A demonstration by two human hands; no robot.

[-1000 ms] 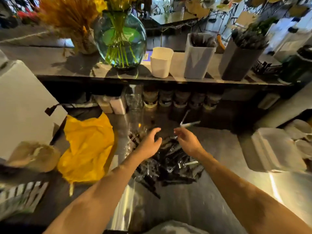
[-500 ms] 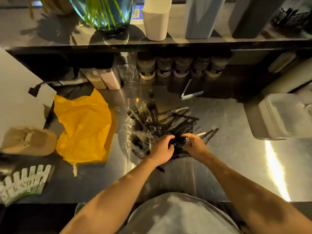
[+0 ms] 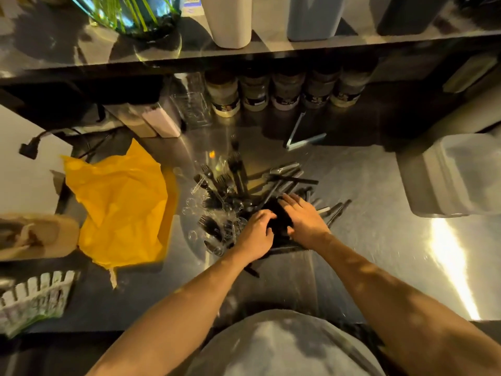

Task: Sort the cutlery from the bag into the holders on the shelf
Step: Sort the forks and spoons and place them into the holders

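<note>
Centre of frame: a heap of black and clear plastic cutlery (image 3: 260, 185) lies on the steel tabletop (image 3: 374, 248), just right of a crumpled yellow bag (image 3: 122, 210). The right hand (image 3: 305, 219) rests flat on the black pieces, fingers (image 3: 291, 200) straight and close together. The left hand (image 3: 257, 233), touching the heap beside it, has its fingers curled downward; whether they clasp a piece cannot be told. Top of frame: the shelf (image 3: 271, 40) carries a white holder (image 3: 230, 21), a grey holder (image 3: 311, 19) and a dark holder (image 3: 406, 16), well apart from the heap.
</note>
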